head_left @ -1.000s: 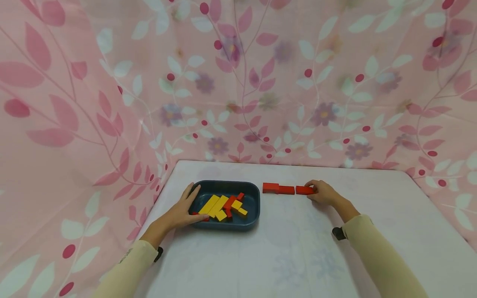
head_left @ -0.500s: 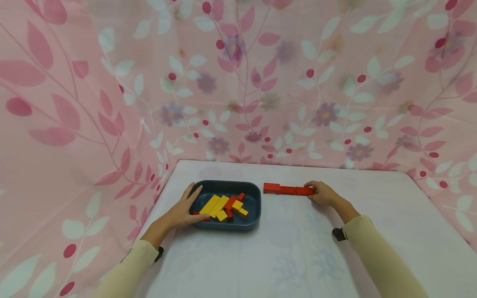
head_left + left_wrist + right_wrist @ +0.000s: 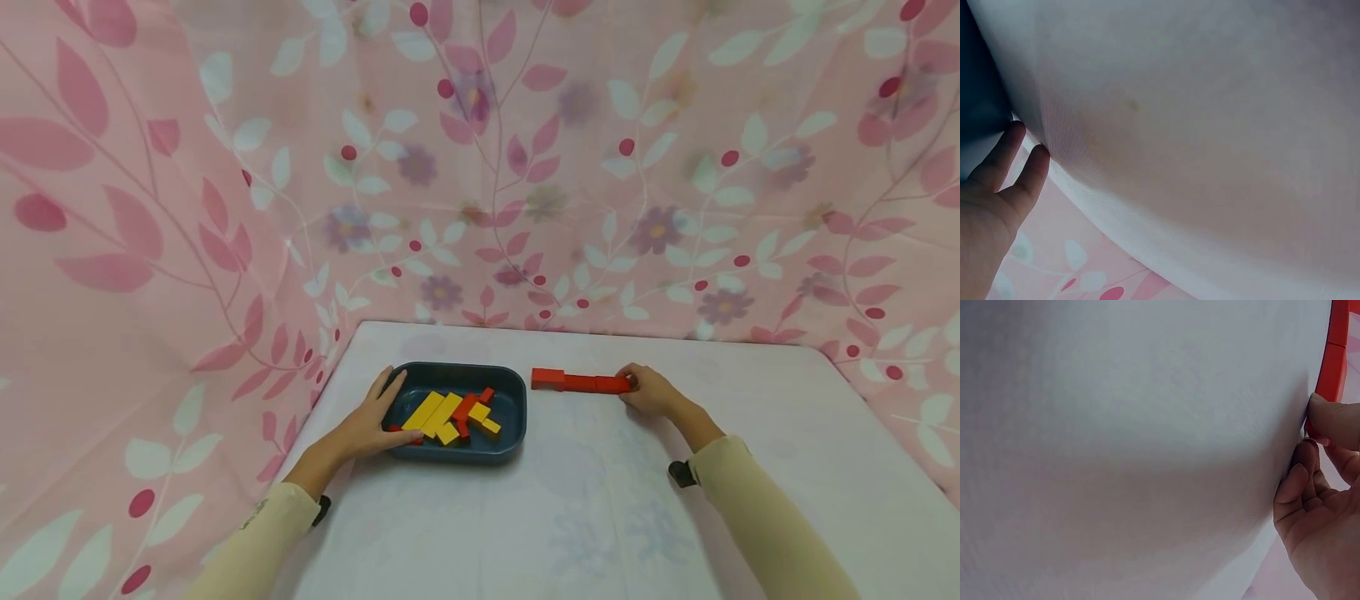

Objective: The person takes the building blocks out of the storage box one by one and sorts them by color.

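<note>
Fingers of the right hand [image 3: 651, 390] pinch the 3 o'clock end of the end red block [image 3: 611, 384]; its long axis runs 9-to-3 o'clock in the head view. Toward 9 o'clock, the middle red block [image 3: 580, 383] and taller red block [image 3: 547, 379] extend the same line. This row lies between 2 and 3 o'clock from the blue tray [image 3: 480, 456], which contains yellow blocks [image 3: 423, 413] and loose red blocks [image 3: 465, 407]. Left hand [image 3: 365, 425]: fingers extended, spread at the tray's 9 o'clock end, thumb over its 8 o'clock corner.
</note>
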Tool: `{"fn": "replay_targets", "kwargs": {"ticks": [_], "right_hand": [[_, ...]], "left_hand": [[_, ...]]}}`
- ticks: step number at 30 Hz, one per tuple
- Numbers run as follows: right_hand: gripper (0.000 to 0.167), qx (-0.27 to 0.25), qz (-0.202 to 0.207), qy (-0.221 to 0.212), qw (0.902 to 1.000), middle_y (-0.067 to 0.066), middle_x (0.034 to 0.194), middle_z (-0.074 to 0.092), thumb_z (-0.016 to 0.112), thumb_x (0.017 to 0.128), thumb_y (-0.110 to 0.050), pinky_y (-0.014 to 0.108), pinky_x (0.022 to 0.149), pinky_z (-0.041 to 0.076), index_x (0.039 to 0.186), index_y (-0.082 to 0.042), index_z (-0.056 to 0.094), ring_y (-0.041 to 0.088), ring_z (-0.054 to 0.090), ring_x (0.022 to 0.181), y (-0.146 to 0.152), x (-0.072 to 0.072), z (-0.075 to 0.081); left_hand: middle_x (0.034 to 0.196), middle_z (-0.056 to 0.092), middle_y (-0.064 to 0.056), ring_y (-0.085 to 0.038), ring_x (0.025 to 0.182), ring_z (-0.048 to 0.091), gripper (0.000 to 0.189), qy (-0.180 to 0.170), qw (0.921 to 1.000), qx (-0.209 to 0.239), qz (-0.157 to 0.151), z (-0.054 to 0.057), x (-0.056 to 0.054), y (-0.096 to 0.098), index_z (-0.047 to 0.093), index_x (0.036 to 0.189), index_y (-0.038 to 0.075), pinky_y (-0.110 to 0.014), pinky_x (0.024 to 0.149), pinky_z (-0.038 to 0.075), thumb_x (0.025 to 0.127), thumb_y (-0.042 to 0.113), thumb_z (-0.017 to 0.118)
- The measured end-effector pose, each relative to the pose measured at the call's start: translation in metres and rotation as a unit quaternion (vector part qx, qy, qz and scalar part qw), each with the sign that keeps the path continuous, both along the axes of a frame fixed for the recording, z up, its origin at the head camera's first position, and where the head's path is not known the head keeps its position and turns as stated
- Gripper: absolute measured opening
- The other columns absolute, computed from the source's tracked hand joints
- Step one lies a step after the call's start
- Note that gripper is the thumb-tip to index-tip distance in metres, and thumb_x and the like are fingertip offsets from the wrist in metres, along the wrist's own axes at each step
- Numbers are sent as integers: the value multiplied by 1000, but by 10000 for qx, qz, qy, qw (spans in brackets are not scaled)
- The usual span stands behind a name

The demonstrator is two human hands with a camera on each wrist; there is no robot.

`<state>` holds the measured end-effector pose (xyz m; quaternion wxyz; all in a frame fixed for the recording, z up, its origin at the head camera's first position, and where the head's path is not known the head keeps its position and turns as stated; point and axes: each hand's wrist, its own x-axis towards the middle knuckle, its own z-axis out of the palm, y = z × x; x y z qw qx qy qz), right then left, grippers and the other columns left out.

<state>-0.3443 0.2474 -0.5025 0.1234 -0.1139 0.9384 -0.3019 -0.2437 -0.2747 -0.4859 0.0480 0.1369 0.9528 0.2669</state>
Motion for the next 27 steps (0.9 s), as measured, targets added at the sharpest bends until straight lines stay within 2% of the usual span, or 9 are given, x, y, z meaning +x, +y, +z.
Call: {"fn": "replay_targets", "kwargs": {"ticks": [11,18,27], "right_hand": [[34,-39,130,96,9999,17,104,62,65,91,-7,43,83,51,123,-1,58,28,54,91,3,-1,-2],[34,-2,88,-6,10000,19,110,62,64,92,-8,45,86,51,125,-2,58,29,55,94,3,-2,-2],[36,-29,152,122,9998,18,107,62,66,91,-9,42,83,50,126,-1,58,28,54,91,2,-1,-3]], "left_hand": [[167,-3,-10,-45,143,30,109,-45,10000,19,20,1,0,2,10,160,32,-68,108,35,76,70,70],[167,-2,-11,-45,143,31,109,-71,10000,45,13,3,1,3,11,160,32,-67,107,36,76,69,70],[167,-3,-10,-45,144,30,108,-110,9999,55,23,3,2,2,13,160,31,-67,109,35,76,67,71]]}}
